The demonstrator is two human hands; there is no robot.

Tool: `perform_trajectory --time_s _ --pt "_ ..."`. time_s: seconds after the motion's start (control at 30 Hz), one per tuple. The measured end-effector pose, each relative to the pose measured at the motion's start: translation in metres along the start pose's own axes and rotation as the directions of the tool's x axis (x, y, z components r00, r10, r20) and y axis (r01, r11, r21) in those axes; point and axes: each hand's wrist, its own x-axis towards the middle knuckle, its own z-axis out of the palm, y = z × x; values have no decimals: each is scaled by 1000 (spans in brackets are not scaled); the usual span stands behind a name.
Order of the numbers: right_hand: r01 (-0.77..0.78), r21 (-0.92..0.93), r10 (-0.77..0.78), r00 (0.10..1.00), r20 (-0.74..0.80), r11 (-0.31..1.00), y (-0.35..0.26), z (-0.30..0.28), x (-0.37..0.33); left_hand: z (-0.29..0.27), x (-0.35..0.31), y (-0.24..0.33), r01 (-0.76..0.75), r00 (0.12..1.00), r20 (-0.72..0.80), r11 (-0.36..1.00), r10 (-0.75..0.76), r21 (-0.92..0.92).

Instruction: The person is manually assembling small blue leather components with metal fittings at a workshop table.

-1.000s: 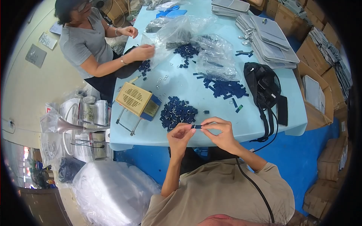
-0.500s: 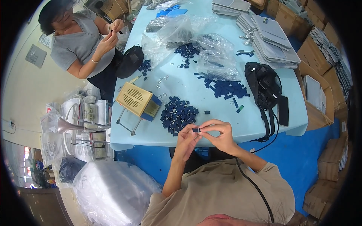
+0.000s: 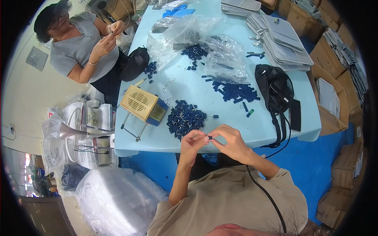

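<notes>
At the near edge of the table, my left hand (image 3: 192, 147) and my right hand (image 3: 233, 144) meet, fingertips pinched on a small navy fabric tab (image 3: 209, 137). It looks short and folded; any metal ring on it is too small to make out. Just beyond my left hand lies a heap of navy tabs with metal rings (image 3: 185, 120). One single tab (image 3: 215, 117) rests apart, right of that heap. Farther off to the right are loose flat navy strips (image 3: 238, 93), and several bare metal rings (image 3: 169, 84) are scattered beyond the heap.
A cream and blue box-shaped device (image 3: 139, 103) stands on the left of the light blue table (image 3: 244, 133). Clear plastic bags (image 3: 226, 59) lie mid-table. A black mesh bag (image 3: 274, 88), phone-like slab (image 3: 295, 115) and stacked grey panels (image 3: 289, 43) occupy the right. A co-worker (image 3: 84, 47) sits far left.
The navy tab between my fingers has turned and now shows shorter and more bunched. My fingers have shifted slightly around it. The co-worker has leaned a little to the left.
</notes>
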Motion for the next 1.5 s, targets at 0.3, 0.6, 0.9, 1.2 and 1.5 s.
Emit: perform_trajectory --time_s 0.3,0.6,0.9,1.2,1.5 --pt "-31 87 31 1000 -1 996 4 0 -2 4 -1 6 11 1000 -24 1000 -11 -11" --pt "10 92 -12 1000 24 996 0 7 -2 -5 -11 -7 -93 993 -65 995 95 26" --pt "101 30 -103 993 59 994 -9 10 -1 -15 -32 26 8 998 60 997 -12 71" --pt "-134 77 138 990 -40 988 19 3 -1 -189 -61 111 -174 427 -742 852 517 494" --pt "-219 98 223 974 -30 971 27 2 -7 -211 -37 113 -97 497 -830 967 253 236"
